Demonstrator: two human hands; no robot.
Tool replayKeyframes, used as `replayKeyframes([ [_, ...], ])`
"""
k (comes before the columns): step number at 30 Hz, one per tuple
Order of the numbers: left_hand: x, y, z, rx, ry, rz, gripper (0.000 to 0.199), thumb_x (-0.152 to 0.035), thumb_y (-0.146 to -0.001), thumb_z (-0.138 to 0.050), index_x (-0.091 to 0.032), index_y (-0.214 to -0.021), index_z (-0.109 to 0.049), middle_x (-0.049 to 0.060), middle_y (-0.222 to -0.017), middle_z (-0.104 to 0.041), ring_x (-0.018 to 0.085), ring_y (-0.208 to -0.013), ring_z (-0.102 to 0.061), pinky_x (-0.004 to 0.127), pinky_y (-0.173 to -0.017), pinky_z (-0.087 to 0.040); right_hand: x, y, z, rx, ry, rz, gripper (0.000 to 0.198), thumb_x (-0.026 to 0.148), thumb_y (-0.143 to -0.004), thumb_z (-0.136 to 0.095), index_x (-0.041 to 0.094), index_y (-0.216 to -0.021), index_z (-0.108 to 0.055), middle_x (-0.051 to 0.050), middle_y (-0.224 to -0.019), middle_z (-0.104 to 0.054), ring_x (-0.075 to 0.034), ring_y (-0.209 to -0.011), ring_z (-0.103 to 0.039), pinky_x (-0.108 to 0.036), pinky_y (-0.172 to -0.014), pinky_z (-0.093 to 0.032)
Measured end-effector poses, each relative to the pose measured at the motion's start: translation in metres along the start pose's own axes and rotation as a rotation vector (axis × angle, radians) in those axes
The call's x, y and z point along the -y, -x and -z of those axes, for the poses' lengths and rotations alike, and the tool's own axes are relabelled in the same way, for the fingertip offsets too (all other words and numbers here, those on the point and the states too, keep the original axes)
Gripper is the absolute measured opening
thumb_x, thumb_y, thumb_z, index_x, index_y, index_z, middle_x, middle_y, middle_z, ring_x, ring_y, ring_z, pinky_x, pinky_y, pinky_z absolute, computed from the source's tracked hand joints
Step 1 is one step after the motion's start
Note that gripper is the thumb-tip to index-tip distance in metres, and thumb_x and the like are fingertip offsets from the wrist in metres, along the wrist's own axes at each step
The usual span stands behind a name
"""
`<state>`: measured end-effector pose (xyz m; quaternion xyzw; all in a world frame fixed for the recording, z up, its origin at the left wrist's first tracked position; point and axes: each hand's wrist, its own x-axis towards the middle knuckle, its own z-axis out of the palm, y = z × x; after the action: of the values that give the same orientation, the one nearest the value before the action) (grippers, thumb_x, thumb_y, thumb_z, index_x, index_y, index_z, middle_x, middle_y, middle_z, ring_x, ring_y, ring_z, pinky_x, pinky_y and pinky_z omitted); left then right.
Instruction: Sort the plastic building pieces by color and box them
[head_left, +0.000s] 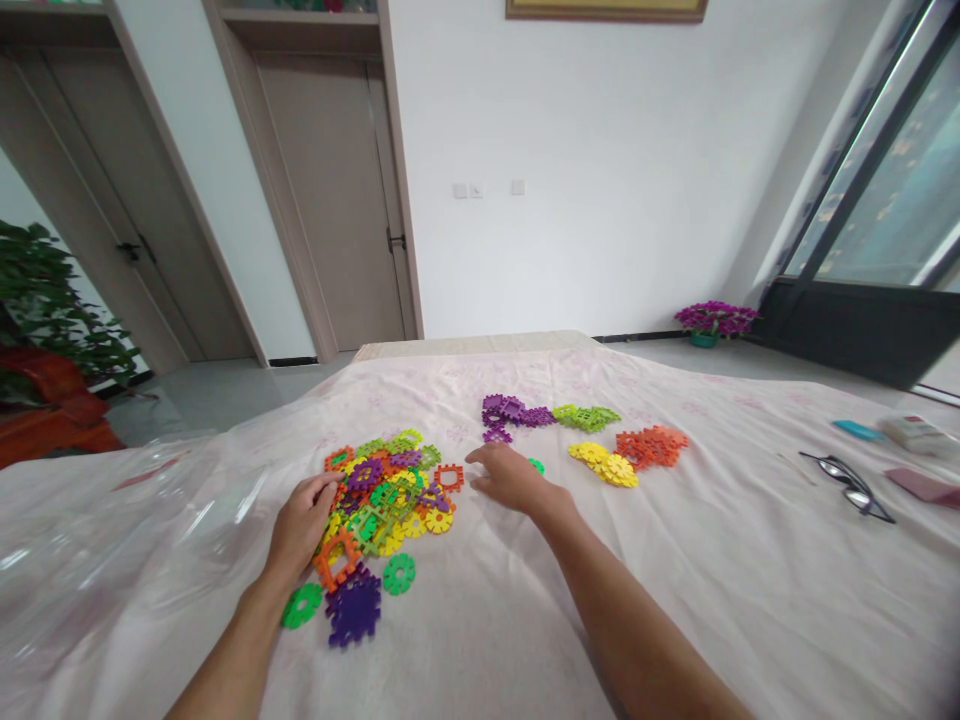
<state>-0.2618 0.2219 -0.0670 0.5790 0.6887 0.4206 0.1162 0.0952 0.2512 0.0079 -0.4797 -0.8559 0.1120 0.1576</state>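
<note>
A mixed pile of plastic interlocking pieces [386,495] in orange, yellow, green and purple lies left of centre on the cloth. My left hand [301,520] rests against its left edge, fingers slightly bent, with nothing visible in its grasp. To the right of the pile, my right hand [511,475] hovers low with fingers stretched out. Between hand and pile sits an orange square frame piece [449,477]. Just beyond my right fingers are purple pieces [504,408]. A green piece [536,466] shows partly behind that hand. Nearest me lie a dark purple square piece [355,607] and a green disc [400,573].
Sorted groups stand to the right: light green pieces [589,418], yellow discs [606,464] and orange pieces [651,447]. Glasses [851,487] lie at the far right beside a blue item [857,430]. Clear plastic wrapping [187,540] covers the cloth's left side.
</note>
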Motion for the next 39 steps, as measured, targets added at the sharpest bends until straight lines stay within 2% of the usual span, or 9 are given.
replayKeyframes([
  [5,0.002,-0.001,-0.001,0.007,0.006,0.0,0.043,-0.047,-0.088,-0.044,-0.023,-0.108,-0.073,0.007,-0.124,-0.067,0.025,-0.119,-0.059,0.036,-0.107,-0.04,0.018,0.0,-0.031,0.012,0.094,0.119,0.028,0.027,-0.092,-0.06,0.022,-0.118,-0.066,-0.009,-0.121,-0.067,-0.022,-0.113,-0.059,-0.032,-0.097,-0.041],
  [13,0.0,-0.001,0.0,0.002,-0.008,-0.003,0.044,-0.048,-0.087,-0.043,-0.023,-0.109,-0.073,0.005,-0.124,-0.068,0.024,-0.119,-0.06,0.035,-0.107,-0.042,0.021,0.0,-0.034,-0.038,0.177,0.063,0.025,0.034,-0.1,-0.048,0.021,-0.103,-0.069,-0.009,-0.104,-0.072,-0.022,-0.1,-0.063,-0.029,-0.087,-0.041],
  [16,0.002,-0.001,0.0,0.009,-0.026,0.0,0.044,-0.048,-0.088,-0.043,-0.024,-0.11,-0.072,0.006,-0.124,-0.068,0.025,-0.119,-0.06,0.038,-0.107,-0.041,0.015,-0.002,-0.027,-0.078,0.158,-0.043,0.033,0.034,-0.104,-0.038,0.022,-0.1,-0.068,-0.008,-0.097,-0.073,-0.02,-0.089,-0.065,-0.028,-0.077,-0.04],
  [19,0.005,-0.002,0.0,0.017,-0.029,0.007,0.044,-0.05,-0.088,-0.044,-0.025,-0.11,-0.072,0.005,-0.125,-0.067,0.026,-0.12,-0.06,0.039,-0.108,-0.041,-0.003,-0.004,-0.013,-0.217,0.098,-0.17,0.034,0.032,-0.104,-0.036,0.021,-0.094,-0.066,-0.007,-0.097,-0.072,-0.018,-0.089,-0.064,-0.026,-0.074,-0.038],
  [26,0.006,-0.002,-0.001,0.019,-0.021,0.009,0.044,-0.051,-0.087,-0.043,-0.025,-0.107,-0.072,0.006,-0.125,-0.068,0.027,-0.12,-0.06,0.04,-0.107,-0.043,-0.089,0.018,0.027,-0.525,-0.044,-0.538,0.032,0.023,-0.093,-0.043,0.017,-0.075,-0.069,-0.006,-0.08,-0.07,-0.018,-0.081,-0.063,-0.023,-0.068,-0.038],
  [31,0.009,-0.003,-0.001,0.009,-0.026,0.0,0.046,-0.054,-0.086,-0.044,-0.025,-0.107,-0.073,0.006,-0.124,-0.069,0.028,-0.118,-0.061,0.041,-0.106,-0.044,-0.139,0.05,0.044,-0.819,-0.331,-0.82,0.04,0.03,-0.092,-0.039,0.013,-0.11,-0.071,-0.009,-0.091,-0.072,-0.02,-0.082,-0.067,-0.025,-0.07,-0.047],
  [35,0.011,-0.004,-0.002,0.037,-0.033,0.014,0.048,-0.053,-0.087,-0.043,-0.023,-0.112,-0.071,0.007,-0.127,-0.067,0.027,-0.121,-0.059,0.041,-0.108,-0.041,-0.152,0.064,0.05,-1.071,-0.189,-1.005,0.049,0.03,-0.091,-0.044,0.009,-0.132,-0.059,-0.017,-0.118,-0.066,-0.027,-0.116,-0.057,-0.034,-0.092,-0.047],
  [37,0.011,-0.004,-0.002,0.052,-0.039,0.028,0.049,-0.052,-0.088,-0.041,-0.022,-0.115,-0.07,0.008,-0.129,-0.065,0.027,-0.122,-0.058,0.041,-0.109,-0.04,-0.151,0.065,0.05,-1.096,-0.08,-1.044,0.048,0.027,-0.09,-0.045,0.012,-0.133,-0.058,-0.016,-0.126,-0.062,-0.028,-0.123,-0.052,-0.036,-0.099,-0.043],
  [39,0.01,-0.004,-0.002,0.059,-0.043,0.039,0.05,-0.052,-0.089,-0.04,-0.022,-0.117,-0.069,0.008,-0.13,-0.064,0.026,-0.123,-0.057,0.041,-0.11,-0.039,-0.148,0.064,0.048,-0.96,-0.045,-1.039,0.044,0.026,-0.09,-0.044,0.019,-0.13,-0.063,-0.013,-0.123,-0.065,-0.026,-0.117,-0.056,-0.036,-0.097,-0.043],
])
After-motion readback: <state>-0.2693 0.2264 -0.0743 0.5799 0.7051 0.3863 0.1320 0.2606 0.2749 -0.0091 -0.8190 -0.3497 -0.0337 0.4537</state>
